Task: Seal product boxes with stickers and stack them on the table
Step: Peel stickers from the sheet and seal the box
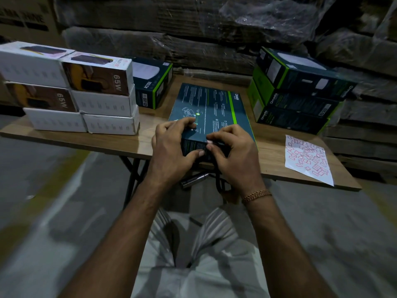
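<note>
Wood-grain table [111, 145]: both hands' curled fingers [189, 122] grip flat dark carton [212, 108]

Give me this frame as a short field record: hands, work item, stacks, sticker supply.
work_item: flat dark teal cardboard box, lying on wooden table, near edge
left hand: grips box's near-left corner
right hand: pinches small sticker at box's near edge
left_stack: white cardboard boxes, three high
right_stack: dark green-edged boxes
sticker_supply: white sheet of red stickers, right of box
</note>
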Tool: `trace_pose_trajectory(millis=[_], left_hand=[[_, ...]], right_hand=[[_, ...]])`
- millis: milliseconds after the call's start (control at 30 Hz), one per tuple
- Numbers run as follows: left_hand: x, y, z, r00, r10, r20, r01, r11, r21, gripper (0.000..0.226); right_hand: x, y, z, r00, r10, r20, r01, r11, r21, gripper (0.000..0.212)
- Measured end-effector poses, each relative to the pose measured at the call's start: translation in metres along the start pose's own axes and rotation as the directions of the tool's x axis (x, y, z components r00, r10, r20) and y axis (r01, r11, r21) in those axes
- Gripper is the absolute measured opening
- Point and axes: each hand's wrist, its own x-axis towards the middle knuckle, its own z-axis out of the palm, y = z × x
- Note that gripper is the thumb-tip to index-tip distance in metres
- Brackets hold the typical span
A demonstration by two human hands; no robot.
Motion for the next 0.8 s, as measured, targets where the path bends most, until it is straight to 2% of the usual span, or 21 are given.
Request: trace_pose_trajectory(millis=[167,300,333,433,500,667,700,800], left_hand=[[-0.001,0.002,-0.001,1.000,-0.002,0.014,0.002,1.000,-0.011,0.084],[-0.003,0.005,-0.008,0.999,-0.039,-0.026,0.037,0.998,-0.057,0.087],[-0.006,0.006,-0.010,0.997,-0.058,-0.051,0.054,0.996,-0.068,0.086],[-0.013,0.007,-0.011,0.980,-0.177,-0.093,0.158,0.971,-0.181,0.079],[-0.016,0.011,-0.011,0.957,-0.278,-0.086,0.245,0.930,-0.275,0.069],[-0.012,0.014,-0.013,0.911,-0.390,-0.135,0.321,0.875,-0.363,0.037],[-0.011,0.012,-0.012,0.898,-0.418,-0.134,0.344,0.860,-0.378,0.038],[-0.001,0.010,-0.016,0.863,-0.503,-0.040,0.461,0.818,-0.346,0.061]], right_hand=[[0.003,-0.004,-0.006,0.996,0.008,0.094,0.002,0.995,-0.102,0.048],[0.001,-0.008,-0.016,0.988,0.069,0.136,-0.066,0.997,-0.026,0.069],[-0.001,-0.009,-0.019,0.989,0.068,0.133,-0.060,0.996,-0.065,0.075],[-0.010,-0.011,-0.019,0.978,0.039,0.204,0.057,0.894,-0.444,0.102],[-0.020,-0.010,-0.012,0.966,0.054,0.252,0.085,0.854,-0.512,0.113],[-0.034,0.001,0.000,0.997,-0.003,0.075,0.039,0.882,-0.470,0.100],[-0.036,0.003,0.000,0.999,-0.014,0.046,0.034,0.891,-0.452,0.097],[-0.040,0.007,-0.005,0.999,-0.040,0.008,0.040,0.921,-0.388,0.091]])
